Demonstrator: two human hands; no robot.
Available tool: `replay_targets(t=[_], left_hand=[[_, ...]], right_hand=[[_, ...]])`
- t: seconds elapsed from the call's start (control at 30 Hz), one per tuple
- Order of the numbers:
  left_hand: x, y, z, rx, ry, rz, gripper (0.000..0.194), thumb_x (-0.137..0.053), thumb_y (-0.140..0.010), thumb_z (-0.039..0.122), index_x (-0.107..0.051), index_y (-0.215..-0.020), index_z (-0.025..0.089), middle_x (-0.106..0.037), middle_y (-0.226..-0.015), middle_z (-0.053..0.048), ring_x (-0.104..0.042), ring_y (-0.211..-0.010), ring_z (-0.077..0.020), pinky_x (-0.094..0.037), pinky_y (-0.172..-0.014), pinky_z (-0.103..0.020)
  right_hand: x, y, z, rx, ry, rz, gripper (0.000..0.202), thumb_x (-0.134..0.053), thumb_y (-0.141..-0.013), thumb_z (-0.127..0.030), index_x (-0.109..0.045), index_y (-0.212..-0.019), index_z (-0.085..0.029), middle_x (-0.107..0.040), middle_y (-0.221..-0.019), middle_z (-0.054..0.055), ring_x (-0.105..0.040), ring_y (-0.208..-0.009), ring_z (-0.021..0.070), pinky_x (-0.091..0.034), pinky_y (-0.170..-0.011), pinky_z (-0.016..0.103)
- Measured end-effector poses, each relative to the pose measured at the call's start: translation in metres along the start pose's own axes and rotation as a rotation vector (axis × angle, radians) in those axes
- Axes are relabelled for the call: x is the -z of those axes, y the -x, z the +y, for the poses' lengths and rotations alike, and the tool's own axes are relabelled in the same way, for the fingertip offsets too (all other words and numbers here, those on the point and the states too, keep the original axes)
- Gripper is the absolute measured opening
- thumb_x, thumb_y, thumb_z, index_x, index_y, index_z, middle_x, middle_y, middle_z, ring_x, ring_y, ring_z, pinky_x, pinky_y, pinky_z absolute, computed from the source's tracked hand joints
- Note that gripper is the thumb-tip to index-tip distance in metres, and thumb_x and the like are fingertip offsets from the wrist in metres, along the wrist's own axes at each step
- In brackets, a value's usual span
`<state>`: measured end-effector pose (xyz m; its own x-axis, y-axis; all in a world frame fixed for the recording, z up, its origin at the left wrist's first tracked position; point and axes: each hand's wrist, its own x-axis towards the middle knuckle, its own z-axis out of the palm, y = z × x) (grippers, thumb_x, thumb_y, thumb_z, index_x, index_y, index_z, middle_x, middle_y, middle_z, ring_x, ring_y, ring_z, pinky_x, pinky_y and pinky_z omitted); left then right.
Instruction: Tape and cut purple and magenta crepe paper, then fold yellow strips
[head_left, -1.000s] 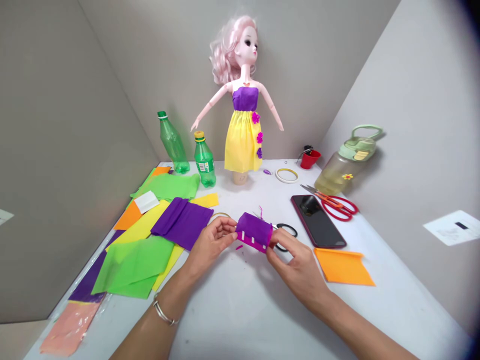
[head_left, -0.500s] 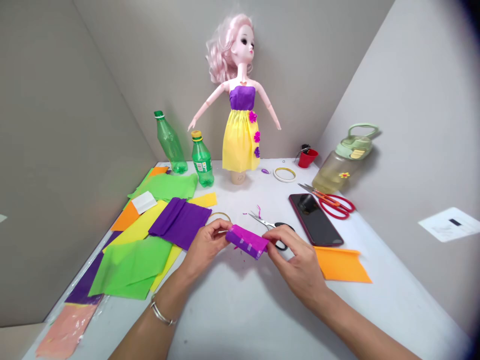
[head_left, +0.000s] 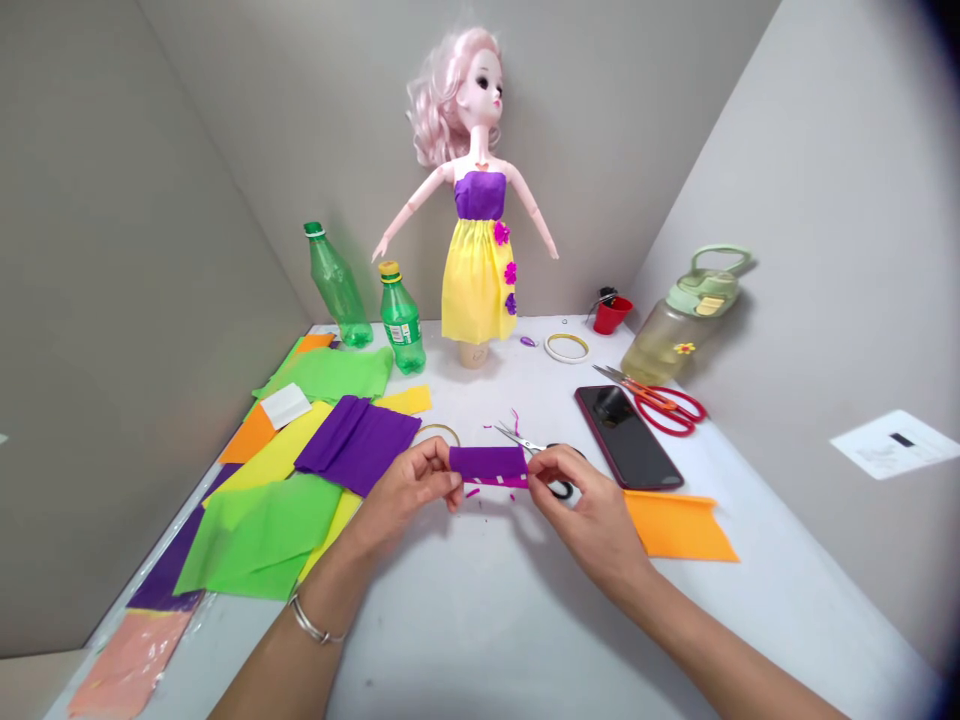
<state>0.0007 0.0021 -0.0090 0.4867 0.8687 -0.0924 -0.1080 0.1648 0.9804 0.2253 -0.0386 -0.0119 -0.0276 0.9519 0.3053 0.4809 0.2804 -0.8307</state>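
Observation:
A small strip of purple crepe paper (head_left: 487, 463) with a magenta lower edge is stretched level above the table. My left hand (head_left: 420, 482) pinches its left end, and my right hand (head_left: 574, 500) pinches the right end. Small pale rectangular marks show along its lower edge. Behind my right hand lies a pair of black-handled scissors (head_left: 521, 438), its handles partly covered. Small magenta scraps (head_left: 472, 493) lie on the table below the strip. Beyond stands a pink-haired doll (head_left: 480, 200) in a purple top and yellow skirt with flowers down one side.
Crepe paper sheets (head_left: 255, 535) in several colours cover the left side. Two green bottles (head_left: 403, 325) stand at the back left. To the right are a phone (head_left: 628, 437), red-handled scissors (head_left: 664, 405), orange paper (head_left: 681, 527) and a water bottle (head_left: 660, 335). A tape roll (head_left: 567, 348) lies near the doll.
The strip has been turned in my fingers: its magenta face with pale marks was showing and now its purple face is towards me. Both hands still hold its ends.

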Motion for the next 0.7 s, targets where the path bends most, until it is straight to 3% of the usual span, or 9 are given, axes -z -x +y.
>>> replay_targets(t=[0.13, 0.27, 0.4, 0.53, 0.7], left_hand=[[-0.001, 0.001, 0.000, 0.026, 0.031, -0.073, 0.020, -0.066, -0.085, 0.031, -0.052, -0.086, 0.016, -0.064, -0.072, -0.002, -0.059, -0.066, -0.0123, -0.045, -0.065, -0.024], [-0.001, 0.001, -0.002, 0.052, 0.054, -0.131, 0.021, -0.065, -0.086, 0.032, -0.050, -0.088, 0.017, -0.063, -0.075, -0.001, -0.061, -0.067, -0.0126, -0.047, -0.065, -0.025], [0.000, 0.001, -0.005, 0.057, 0.063, -0.189, 0.018, -0.063, -0.088, 0.030, -0.051, -0.093, 0.016, -0.062, -0.080, -0.002, -0.061, -0.070, -0.0128, -0.048, -0.066, -0.026], [0.002, 0.000, -0.003, 0.056, 0.017, -0.215, 0.021, -0.063, -0.090, 0.033, -0.054, -0.099, 0.016, -0.060, -0.082, -0.001, -0.059, -0.073, -0.0118, -0.047, -0.067, -0.025], [0.009, -0.001, 0.001, 0.108, -0.153, -0.162, 0.030, -0.067, -0.087, 0.040, -0.053, -0.103, 0.018, -0.051, -0.069, 0.006, -0.049, -0.057, -0.0071, -0.037, -0.054, -0.019]], right_hand=[[-0.003, 0.002, 0.001, -0.040, -0.051, -0.067, 0.006, -0.056, -0.087, -0.020, -0.060, -0.090, -0.022, -0.063, -0.088, 0.000, -0.059, -0.081, 0.0162, -0.046, -0.077, 0.029], [-0.004, 0.000, 0.004, -0.128, -0.161, -0.129, 0.018, -0.059, -0.084, -0.022, -0.062, -0.102, -0.021, -0.066, -0.093, 0.001, -0.061, -0.084, 0.0166, -0.047, -0.079, 0.029], [-0.003, -0.003, 0.005, -0.187, -0.220, -0.155, 0.011, -0.059, -0.081, -0.017, -0.063, -0.091, -0.021, -0.064, -0.084, 0.000, -0.060, -0.077, 0.0162, -0.047, -0.072, 0.027], [0.000, -0.001, 0.003, -0.002, -0.060, -0.080, 0.010, -0.057, -0.084, -0.012, -0.059, -0.079, -0.021, -0.060, -0.080, 0.000, -0.058, -0.076, 0.0164, -0.045, -0.071, 0.028], [0.001, 0.003, 0.003, 0.388, 0.273, -0.005, 0.011, -0.052, -0.090, -0.008, -0.057, -0.090, -0.018, -0.060, -0.086, 0.006, -0.056, -0.082, 0.0197, -0.043, -0.071, 0.030]])
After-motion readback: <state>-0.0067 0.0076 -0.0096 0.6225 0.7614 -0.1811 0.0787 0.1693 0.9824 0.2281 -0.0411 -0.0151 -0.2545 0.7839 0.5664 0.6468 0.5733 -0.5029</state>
